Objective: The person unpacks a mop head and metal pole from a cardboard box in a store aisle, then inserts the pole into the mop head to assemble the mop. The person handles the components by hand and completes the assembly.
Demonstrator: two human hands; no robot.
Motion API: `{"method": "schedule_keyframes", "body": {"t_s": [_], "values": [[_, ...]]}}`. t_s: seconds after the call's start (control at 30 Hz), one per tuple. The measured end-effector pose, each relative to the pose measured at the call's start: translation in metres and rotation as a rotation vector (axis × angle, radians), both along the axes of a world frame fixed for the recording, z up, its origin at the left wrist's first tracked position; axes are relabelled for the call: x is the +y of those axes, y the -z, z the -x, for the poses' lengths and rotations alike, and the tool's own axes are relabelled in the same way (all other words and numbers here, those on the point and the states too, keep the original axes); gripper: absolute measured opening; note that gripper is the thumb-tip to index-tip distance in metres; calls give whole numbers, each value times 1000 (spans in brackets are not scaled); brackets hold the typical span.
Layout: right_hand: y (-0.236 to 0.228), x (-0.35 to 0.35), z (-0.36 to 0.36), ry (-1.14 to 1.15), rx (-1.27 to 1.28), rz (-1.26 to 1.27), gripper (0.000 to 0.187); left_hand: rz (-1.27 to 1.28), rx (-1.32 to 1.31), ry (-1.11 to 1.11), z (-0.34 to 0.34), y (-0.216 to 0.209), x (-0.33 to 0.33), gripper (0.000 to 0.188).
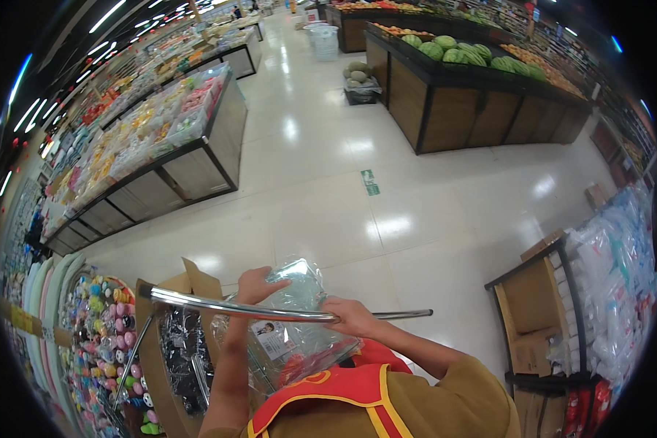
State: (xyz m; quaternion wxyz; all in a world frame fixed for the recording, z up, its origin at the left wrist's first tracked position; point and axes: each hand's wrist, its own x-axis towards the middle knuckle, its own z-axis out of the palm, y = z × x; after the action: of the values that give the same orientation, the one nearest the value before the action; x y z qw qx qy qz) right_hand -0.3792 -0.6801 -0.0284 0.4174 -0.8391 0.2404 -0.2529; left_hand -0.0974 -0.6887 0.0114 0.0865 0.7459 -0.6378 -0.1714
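Seen from above in a bright store, with clock directions taken from the middle of the view, a clear plastic-wrapped package [306,281] lies between a person's two bare hands near 7 o'clock. The left hand [255,286], between 7 and 8, rests at the package's upper left edge, fingers stretched over the film; how tightly they grip cannot be told. The right hand [352,317], just short of 6, is curled around a shiny metal pole [288,314], its fingertips by the package's right edge. The pole runs roughly level across the package and in front of the left forearm. The person wears a red apron [328,390] with yellow trim. At 8 o'clock stands an opened cardboard box [153,350] holding dark wrapped goods [184,354], with colourful toys [113,336] beyond it. Watermelons [474,55] fill a stand between 1 and 2.
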Motion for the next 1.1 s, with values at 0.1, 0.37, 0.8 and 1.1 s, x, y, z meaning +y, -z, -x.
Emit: {"method": "schedule_keyframes", "body": {"t_s": [0.1,0.37,0.8,1.1], "values": [[-12,-1,8,25,-13,-27,38,-23,-19,-31,1,-4,2,80],[5,8,5,67,49,-30,31,-33,19,-2,0,0,3,83],[20,-17,11,135,70,-150,22,-36,-88,54,-8,17,-4,66],[-1,-43,5,-23,245,24,27,-36,-90,102,2,8,-14,76]]}}
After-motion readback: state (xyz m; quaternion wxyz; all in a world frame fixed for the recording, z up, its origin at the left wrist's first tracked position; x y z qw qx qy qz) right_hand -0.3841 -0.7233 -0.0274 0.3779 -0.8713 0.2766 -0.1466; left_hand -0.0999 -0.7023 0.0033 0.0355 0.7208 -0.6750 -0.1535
